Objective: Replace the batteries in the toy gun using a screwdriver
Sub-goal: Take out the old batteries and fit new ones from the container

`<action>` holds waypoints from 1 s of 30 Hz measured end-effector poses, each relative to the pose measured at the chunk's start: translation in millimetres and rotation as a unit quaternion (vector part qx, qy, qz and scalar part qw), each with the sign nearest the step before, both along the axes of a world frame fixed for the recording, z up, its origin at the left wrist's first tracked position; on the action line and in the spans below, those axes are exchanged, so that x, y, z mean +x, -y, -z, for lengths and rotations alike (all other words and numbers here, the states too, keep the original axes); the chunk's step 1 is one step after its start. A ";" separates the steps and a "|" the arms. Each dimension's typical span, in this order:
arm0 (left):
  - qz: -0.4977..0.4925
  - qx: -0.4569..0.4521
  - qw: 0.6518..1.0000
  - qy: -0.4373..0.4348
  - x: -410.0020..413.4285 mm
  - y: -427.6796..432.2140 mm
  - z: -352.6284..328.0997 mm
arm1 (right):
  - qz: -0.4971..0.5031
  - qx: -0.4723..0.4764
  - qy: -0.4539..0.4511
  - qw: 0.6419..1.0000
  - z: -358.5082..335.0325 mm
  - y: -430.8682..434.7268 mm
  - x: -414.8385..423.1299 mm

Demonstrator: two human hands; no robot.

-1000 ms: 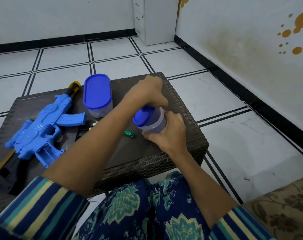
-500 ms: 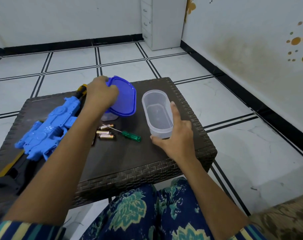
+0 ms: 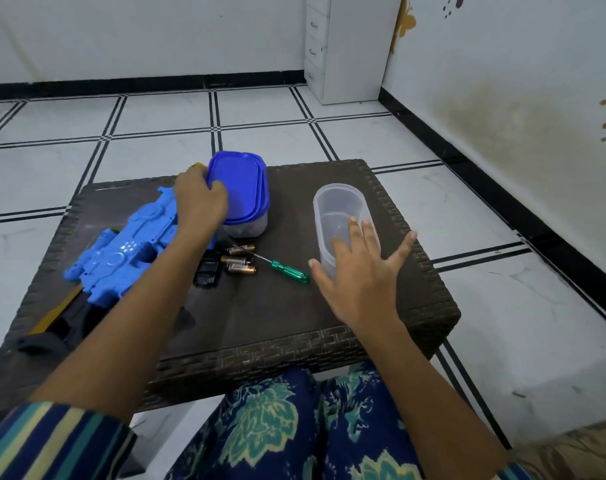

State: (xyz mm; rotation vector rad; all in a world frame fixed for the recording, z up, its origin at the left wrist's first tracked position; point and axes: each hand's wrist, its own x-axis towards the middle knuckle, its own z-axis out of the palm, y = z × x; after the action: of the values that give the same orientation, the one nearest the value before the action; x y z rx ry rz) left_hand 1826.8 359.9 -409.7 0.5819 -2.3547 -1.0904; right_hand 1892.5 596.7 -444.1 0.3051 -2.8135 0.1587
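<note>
Roughly between hands (image 3: 199, 202) (image 3: 358, 277): batteries (image 3: 239, 260) (screwdriver (image 3: 287, 269) too)

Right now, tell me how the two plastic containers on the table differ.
The far container is covered by stacked blue lids; the open container has none and looks empty. The left hand grips the lids on the far container; the right hand, fingers spread, is at the open container's near end. Both are oval, translucent and upright on the table.
</note>
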 end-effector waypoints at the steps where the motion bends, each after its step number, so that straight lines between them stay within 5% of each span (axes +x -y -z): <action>1: 0.012 -0.030 0.999 0.015 -2.7 2.4 2.3 | 0.000 -0.006 -0.014 1.000 -0.6 3.0 1.6; 5: 0.042 -0.087 0.991 0.092 -8.0 8.3 7.8 | -0.058 -0.069 -0.104 0.990 -2.9 17.5 9.2; 9: 0.044 -0.110 0.991 0.069 -0.9 17.1 6.7 | -0.151 -0.173 -0.132 0.964 -7.5 36.9 10.8; 14: 0.046 -0.144 0.983 -0.102 41.7 19.7 2.4 | -0.232 -0.189 -0.026 0.954 -7.9 61.3 10.8; 20: 0.181 -0.206 0.961 0.018 80.4 9.2 31.2 | -0.262 -0.125 0.177 0.940 -4.7 93.5 -7.2; 30: 0.220 -0.276 0.927 0.129 56.0 21.2 36.2 | -0.220 -0.151 0.205 0.942 -1.6 111.4 -13.3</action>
State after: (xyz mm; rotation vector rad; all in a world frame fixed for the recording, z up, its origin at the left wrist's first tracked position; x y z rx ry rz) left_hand 1882.7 338.8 -445.9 -0.0206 -2.9404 -0.4696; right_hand 1879.2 485.3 -442.4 0.9157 -3.0042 0.8312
